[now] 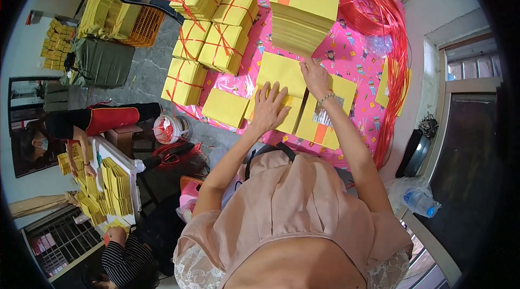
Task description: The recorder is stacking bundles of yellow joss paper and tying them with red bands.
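My left hand [269, 107] lies with its fingers spread on yellow paper in front of me, across the seam between a far yellow sheet [279, 72] and a nearer yellow pile [290, 117]. My right hand [316, 79] has its fingers curled together at the far sheet's right corner; the exact pinch is partly hidden. Under my right wrist is another yellow pile [310, 122] with a silver foil patch [323, 118] and an orange strip. Just beyond my hands stands a tall stack of yellow paper [303, 23].
Bundles tied with red string [223, 45] and a flat yellow pile [225, 107] are on the left of the pink patterned tablecloth [260, 34]. Red string [398, 72] hangs along the right edge. At far left, two people [116, 118] are beside a table of yellow paper.
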{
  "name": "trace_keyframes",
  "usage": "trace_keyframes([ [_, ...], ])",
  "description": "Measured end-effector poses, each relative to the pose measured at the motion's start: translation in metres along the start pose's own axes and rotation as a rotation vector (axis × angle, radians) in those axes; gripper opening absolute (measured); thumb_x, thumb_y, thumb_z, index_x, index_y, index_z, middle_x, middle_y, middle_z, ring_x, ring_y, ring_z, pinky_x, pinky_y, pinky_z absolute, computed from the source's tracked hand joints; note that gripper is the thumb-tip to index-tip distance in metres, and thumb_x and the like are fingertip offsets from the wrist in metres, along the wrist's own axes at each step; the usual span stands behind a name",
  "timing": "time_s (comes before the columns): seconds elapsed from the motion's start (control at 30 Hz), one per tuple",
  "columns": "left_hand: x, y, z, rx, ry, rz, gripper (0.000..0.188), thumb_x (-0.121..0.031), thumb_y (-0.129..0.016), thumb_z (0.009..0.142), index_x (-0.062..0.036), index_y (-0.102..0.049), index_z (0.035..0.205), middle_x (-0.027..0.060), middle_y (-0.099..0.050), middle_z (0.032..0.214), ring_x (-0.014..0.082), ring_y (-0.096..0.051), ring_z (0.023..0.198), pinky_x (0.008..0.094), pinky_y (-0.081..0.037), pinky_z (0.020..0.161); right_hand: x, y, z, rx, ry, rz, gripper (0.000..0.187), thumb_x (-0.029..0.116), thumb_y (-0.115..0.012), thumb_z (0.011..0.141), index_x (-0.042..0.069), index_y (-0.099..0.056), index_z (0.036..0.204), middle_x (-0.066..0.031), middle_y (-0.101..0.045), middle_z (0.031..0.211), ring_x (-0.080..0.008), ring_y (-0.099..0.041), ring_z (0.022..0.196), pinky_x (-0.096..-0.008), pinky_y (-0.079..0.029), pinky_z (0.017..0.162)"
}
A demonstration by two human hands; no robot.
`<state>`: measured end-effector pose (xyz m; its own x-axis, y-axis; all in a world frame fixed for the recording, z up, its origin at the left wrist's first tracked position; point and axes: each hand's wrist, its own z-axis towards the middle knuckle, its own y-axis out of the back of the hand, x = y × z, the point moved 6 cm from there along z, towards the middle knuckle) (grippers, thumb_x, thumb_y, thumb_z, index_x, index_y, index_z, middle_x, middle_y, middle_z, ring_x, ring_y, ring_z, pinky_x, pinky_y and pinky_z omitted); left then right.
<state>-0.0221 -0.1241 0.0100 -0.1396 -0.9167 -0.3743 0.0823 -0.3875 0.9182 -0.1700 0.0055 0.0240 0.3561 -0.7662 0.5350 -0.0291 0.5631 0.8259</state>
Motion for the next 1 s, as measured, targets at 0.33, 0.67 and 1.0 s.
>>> trace_keyframes([
  [0.33,-0.001,0.002,-0.002,-0.041,-0.004,0.018,0.06,-0.043,-0.056,0.087,-0.0171,-0.045,0.141,0.0194,-0.037,0.144,0.0433,-0.028,0.135,0.0567,-0.02,0.111,-0.003,-0.003,0.0,-0.023,-0.018,0.038,0.025,0.028,-0.055,0.094,0.003,-0.058,0.091,-0.0161,-0.066,0.088,-0.0364,-0.065,0.076,-0.0471,-0.051,0.063],
  [0.67,-0.001,0.004,-0.001,-0.031,0.017,0.006,0.06,-0.042,-0.057,0.087,-0.0175,-0.046,0.141,0.022,-0.04,0.134,0.0432,-0.031,0.132,0.0561,-0.022,0.109,-0.004,-0.005,0.003,0.002,-0.042,0.015,0.026,0.028,-0.056,0.093,0.002,-0.058,0.092,-0.0167,-0.066,0.089,-0.0373,-0.065,0.075,-0.0472,-0.052,0.064],
  [1.0,0.0,0.002,-0.001,-0.023,0.01,0.007,0.058,-0.043,-0.056,0.088,-0.0188,-0.046,0.141,0.0213,-0.042,0.134,0.0423,-0.03,0.133,0.0557,-0.02,0.11,0.017,0.033,-0.037,-0.292,0.075,0.068,0.032,0.022,-0.066,0.086,0.003,-0.049,0.105,-0.0166,-0.049,0.09,-0.0367,-0.055,0.087,-0.0463,-0.046,0.075],
])
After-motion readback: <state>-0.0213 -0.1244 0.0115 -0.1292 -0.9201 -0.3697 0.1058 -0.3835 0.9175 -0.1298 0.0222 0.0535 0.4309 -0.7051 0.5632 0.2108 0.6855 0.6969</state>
